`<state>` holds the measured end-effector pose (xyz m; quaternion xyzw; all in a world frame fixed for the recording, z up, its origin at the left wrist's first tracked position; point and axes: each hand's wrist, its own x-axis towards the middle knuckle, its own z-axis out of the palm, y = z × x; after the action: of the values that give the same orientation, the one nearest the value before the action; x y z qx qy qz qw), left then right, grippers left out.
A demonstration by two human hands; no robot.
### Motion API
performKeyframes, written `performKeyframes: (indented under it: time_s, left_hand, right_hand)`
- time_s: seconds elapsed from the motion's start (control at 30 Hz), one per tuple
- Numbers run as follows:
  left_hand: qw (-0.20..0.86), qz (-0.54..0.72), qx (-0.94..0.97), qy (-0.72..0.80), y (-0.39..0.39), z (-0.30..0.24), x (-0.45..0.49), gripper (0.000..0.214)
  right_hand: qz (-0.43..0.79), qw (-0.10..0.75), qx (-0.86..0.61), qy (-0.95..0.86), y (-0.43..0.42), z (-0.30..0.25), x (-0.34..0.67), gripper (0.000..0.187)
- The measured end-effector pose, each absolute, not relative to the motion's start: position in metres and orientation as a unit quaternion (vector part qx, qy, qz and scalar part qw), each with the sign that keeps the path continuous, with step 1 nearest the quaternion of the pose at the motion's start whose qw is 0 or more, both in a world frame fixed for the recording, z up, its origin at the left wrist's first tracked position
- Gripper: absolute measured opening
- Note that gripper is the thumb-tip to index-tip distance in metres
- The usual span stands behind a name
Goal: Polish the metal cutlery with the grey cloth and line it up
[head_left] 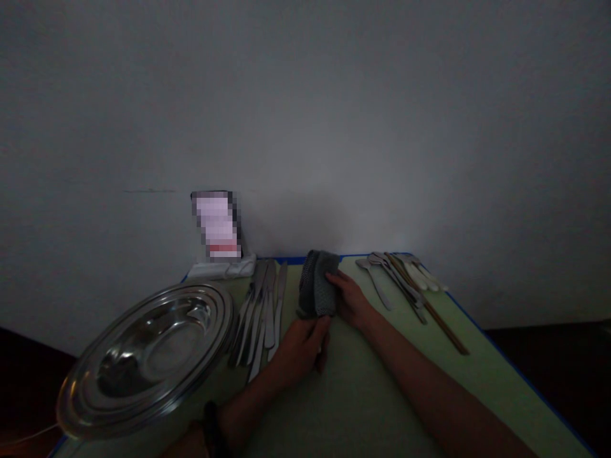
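A grey checked cloth (326, 283), folded over, is held up above the table in front of me. My right hand (352, 298) is closed on its right side, thumb lying across the fabric. Just below the cloth's lower edge, my left hand (301, 346) has its fingers curled and closed. What sits inside those fingers is mostly hidden; a small pale bit shows under them. To the left of my left hand lies a group of metal table knives (270, 312), side by side with handles toward me.
Stacked wide steel plates (174, 350) take up the table's left side. Behind them a phone (218, 226) leans on the wall above a white folded item (222, 267). At right lie spoons (377, 286), wooden chopsticks (443, 324) and white-handled cutlery (424, 277).
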<state>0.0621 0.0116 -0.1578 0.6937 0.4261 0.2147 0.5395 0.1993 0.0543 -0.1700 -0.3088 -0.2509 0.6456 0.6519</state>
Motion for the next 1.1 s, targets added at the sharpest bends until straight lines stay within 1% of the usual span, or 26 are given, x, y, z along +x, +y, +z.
performKeyframes:
  time_s: [0.17,0.3,0.5,0.73,0.93,1.0,1.1]
  left_hand:
    - [0.54,0.22,0.682,0.442,0.013,-0.157,0.062,0.045]
    - [0.536,0.222,0.682,0.446,0.014,-0.157,0.062,0.045]
    - [0.52,0.238,0.681,0.458,0.015,-0.156,0.063,0.037]
    - [0.523,0.243,0.666,0.473,0.011,-0.148,0.06,0.035]
    - [0.546,0.252,0.657,0.455,0.01,-0.147,0.058,0.032]
    - [0.554,0.255,0.653,0.45,0.013,-0.147,0.057,0.031]
    - [0.566,0.254,0.648,0.441,0.023,-0.137,0.054,0.032]
  right_hand:
    - [0.652,0.647,-0.312,-0.243,0.056,-0.172,0.2,0.021]
    - [0.657,0.642,-0.311,-0.243,0.055,-0.171,0.199,0.025]
    - [0.658,0.639,-0.318,-0.24,0.057,-0.17,0.198,0.025]
    - [0.653,0.63,-0.337,-0.251,0.058,-0.171,0.197,0.027]
    - [0.608,0.639,-0.375,-0.287,0.054,-0.174,0.195,0.027]
    - [0.577,0.65,-0.388,-0.306,0.053,-0.165,0.196,0.027]
    - [0.528,0.671,-0.397,-0.337,0.053,-0.134,0.197,0.028]
